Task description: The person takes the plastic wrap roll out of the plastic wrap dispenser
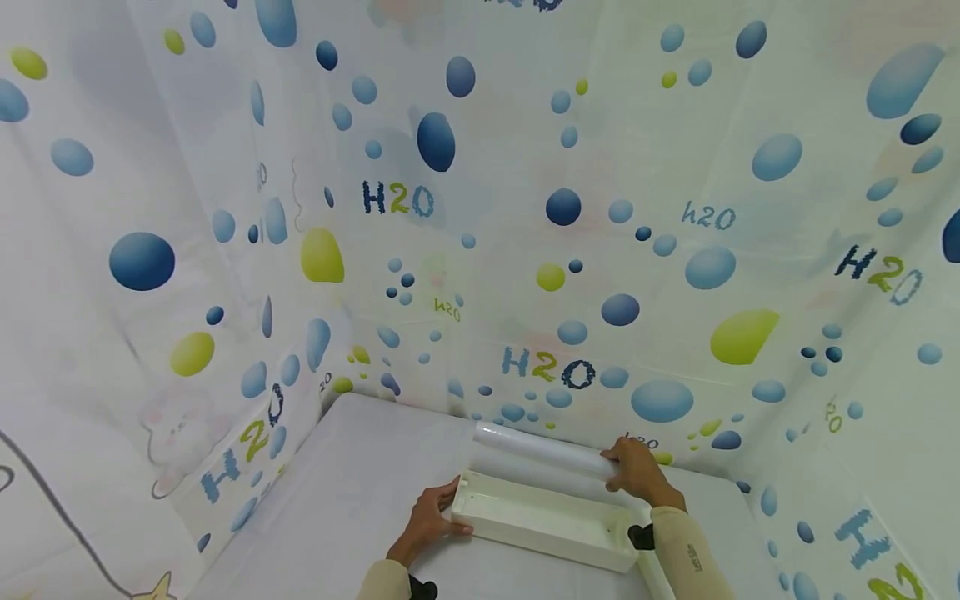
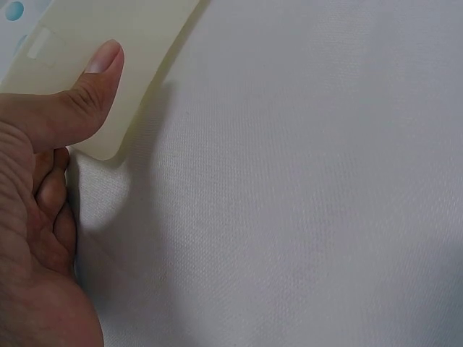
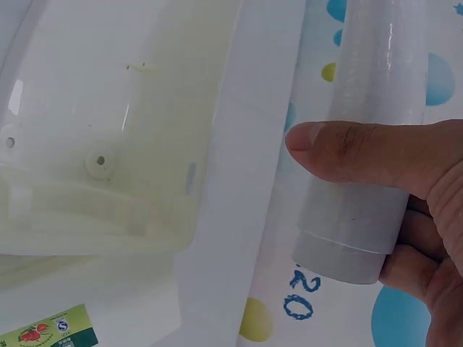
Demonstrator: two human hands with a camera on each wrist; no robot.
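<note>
A long cream plastic box [image 1: 543,543], open at the top, lies across the white table. My left hand [image 1: 431,523] grips its left end; in the left wrist view the thumb [image 2: 108,69] presses flat on the box's side wall, with the fingers at its end. Behind the box is a roll of clear plastic film [image 1: 543,448]. My right hand [image 1: 641,473] holds the roll near its right end, and the right wrist view shows the thumb [image 3: 340,148] over the film and the core end [image 3: 336,259] sticking out. Small round holes show in the box's floor.
A pale strip [image 1: 654,577] lies by the box's right end, partly hidden under the right forearm. A green label with red fruit [image 3: 54,331] shows near there. Patterned curtains [image 1: 480,333] enclose the table [image 1: 300,517] behind and at both sides.
</note>
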